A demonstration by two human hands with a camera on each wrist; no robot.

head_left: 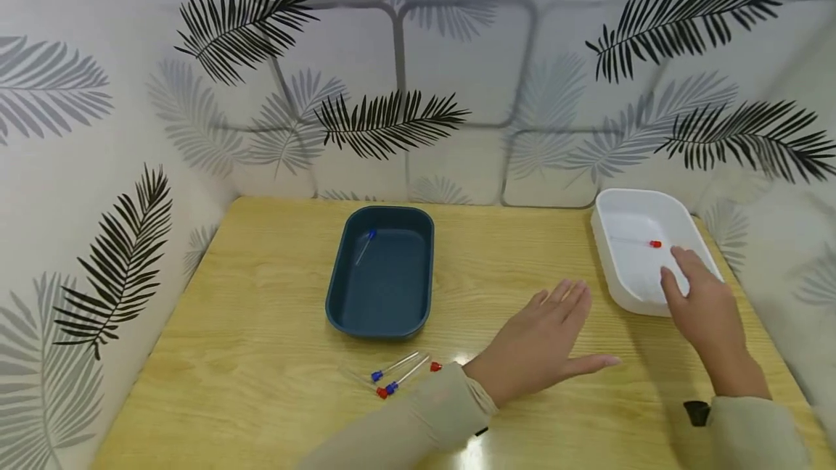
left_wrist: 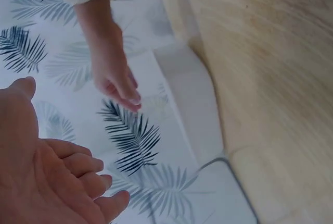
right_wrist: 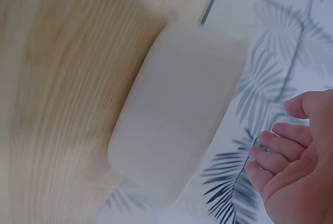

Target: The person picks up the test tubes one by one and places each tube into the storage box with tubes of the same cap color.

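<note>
A: How is the left hand [head_left: 538, 343] posed?

B: It stretches out above the wooden table [head_left: 261, 296], back of the hand upward, the four fingers straight, pointing forward and to the right. The thumb spreads wide to the side. It has hold of nothing.

A: And the right hand [head_left: 710, 310]?

B: That one hangs over the near right part of the white tray [head_left: 636, 290], fingers loosely bent, thumb well apart from them. It is empty too.

A: What lies in that tray?

B: A thin tube with a red end [head_left: 655, 244], just left of the right fingertips, apart from them.

A: Any others?

B: One blue-ended tube [head_left: 372, 234] lies in the dark blue tray [head_left: 392, 296]. A loose group of blue-ended and red-ended tubes [head_left: 392, 387] lies on the table, near the left sleeve [head_left: 451, 408].
</note>
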